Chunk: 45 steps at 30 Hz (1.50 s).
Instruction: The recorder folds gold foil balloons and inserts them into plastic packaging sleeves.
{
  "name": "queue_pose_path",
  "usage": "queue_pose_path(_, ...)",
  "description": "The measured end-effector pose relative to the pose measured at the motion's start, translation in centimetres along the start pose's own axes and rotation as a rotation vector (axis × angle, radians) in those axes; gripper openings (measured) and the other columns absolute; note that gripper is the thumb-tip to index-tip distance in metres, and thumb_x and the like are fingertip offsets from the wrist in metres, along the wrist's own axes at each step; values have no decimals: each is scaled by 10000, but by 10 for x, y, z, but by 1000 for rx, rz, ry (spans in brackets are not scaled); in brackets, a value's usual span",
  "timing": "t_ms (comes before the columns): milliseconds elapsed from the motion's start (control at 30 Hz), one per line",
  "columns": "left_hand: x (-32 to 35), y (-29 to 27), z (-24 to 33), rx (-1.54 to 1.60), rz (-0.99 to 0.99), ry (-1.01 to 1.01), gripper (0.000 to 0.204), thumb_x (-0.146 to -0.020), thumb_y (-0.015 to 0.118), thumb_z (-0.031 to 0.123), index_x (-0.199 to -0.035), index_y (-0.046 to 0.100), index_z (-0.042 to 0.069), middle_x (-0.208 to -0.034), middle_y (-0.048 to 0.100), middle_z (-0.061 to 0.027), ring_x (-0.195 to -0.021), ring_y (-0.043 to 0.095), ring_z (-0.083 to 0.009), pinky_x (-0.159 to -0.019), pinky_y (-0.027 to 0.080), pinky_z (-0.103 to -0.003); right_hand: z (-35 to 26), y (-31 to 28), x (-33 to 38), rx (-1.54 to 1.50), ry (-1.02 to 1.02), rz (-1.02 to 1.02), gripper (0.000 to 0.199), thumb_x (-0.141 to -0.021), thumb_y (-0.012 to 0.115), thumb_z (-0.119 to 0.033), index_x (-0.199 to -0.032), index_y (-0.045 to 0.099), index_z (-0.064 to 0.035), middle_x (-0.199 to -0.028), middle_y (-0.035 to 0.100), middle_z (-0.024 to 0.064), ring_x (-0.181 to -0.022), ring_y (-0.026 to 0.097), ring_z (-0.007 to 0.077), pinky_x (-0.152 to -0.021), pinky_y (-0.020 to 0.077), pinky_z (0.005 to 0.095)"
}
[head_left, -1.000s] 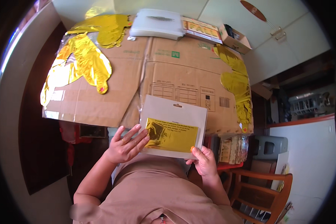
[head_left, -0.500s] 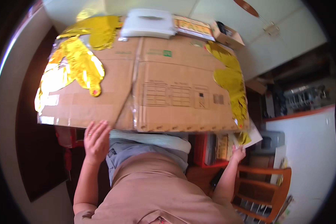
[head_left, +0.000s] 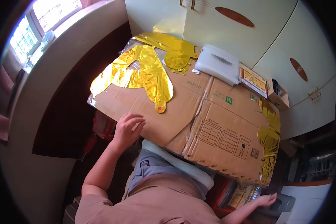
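Note:
A flat gold foil balloon (head_left: pixel 153 80), uninflated, lies on the left part of a large cardboard sheet (head_left: pixel 171 123). My left hand (head_left: pixel 128 128) is over the near left edge of the cardboard, fingers loosely bent and partly apart, holding nothing I can see. My right hand (head_left: pixel 267 199) is out beyond the near right corner, fingers stretched and nothing visible in it. A second gold foil balloon (head_left: pixel 179 56) lies behind the first. Further crinkled gold foil balloons (head_left: pixel 270 138) lie along the right edge of the cardboard.
At the cardboard's back edge sit a translucent white plastic case (head_left: pixel 218 63), a printed box (head_left: pixel 254 80) and a small open carton (head_left: pixel 278 95). Pale cabinet doors (head_left: pixel 239 37) rise behind. A red-framed bin (head_left: pixel 222 198) with packages stands below the near right edge.
The view has turned left, bringing windows into sight. My right hand no longer holds the pale flat sheet it gripped earlier. My left hand has lifted and its fingers have bent.

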<state>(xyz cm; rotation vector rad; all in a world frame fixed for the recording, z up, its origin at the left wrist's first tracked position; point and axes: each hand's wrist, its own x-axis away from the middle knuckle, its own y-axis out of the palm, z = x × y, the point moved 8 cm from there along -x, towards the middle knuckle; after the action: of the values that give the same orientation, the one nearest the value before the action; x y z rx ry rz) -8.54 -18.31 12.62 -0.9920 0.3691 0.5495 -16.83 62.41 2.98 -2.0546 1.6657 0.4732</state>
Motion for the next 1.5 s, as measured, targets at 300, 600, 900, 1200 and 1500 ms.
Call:
queue_pose_path(300,-103,74,-50,-107,-284,-97,230,-836,786,286,-958,715,104,-1062,611,-98,-1088,546,-316,-977,430,-412,-373,161,286,-539,-526,-1291,42,-911,695,15,-949,699,-1,-921,657,79,-836,634,181,-774,514,298)
queue_pose_path(600,-107,93,-63,-47,-284,18,230,-838,772,345,-972,688,179,-1049,585,-71,-1065,526,-309,-938,396,-427,-452,244,484,-612,-758,-1845,113,-914,689,-165,-946,722,-62,-939,671,121,-879,672,315,-786,542,409)
queue_pose_path(900,-118,96,-94,150,-314,-126,173,-896,733,246,-955,767,86,-974,682,-76,-960,619,-230,-890,456,-376,-445,262,525,-522,-782,-1813,106,-869,733,-187,-919,714,-96,-958,643,102,-965,637,332,-855,512,441)
queue_pose_path(1200,-127,101,-116,646,-467,-609,311,-988,665,275,-1060,704,-26,-814,648,9,-767,568,-66,-705,468,-238,-483,251,538,-471,-1294,-1612,454,-730,838,-290,-1095,656,-91,-1067,577,97,-983,553,311,-909,438,446)
queue_pose_path(1500,-134,71,-80,248,-393,-71,418,-836,800,291,-1108,687,-6,-1283,605,-166,-1085,642,-307,-934,521,-381,-466,278,560,-430,-1051,-1836,641,-823,787,-341,-1351,556,-60,-1146,604,134,-1069,617,330,-942,459,462)
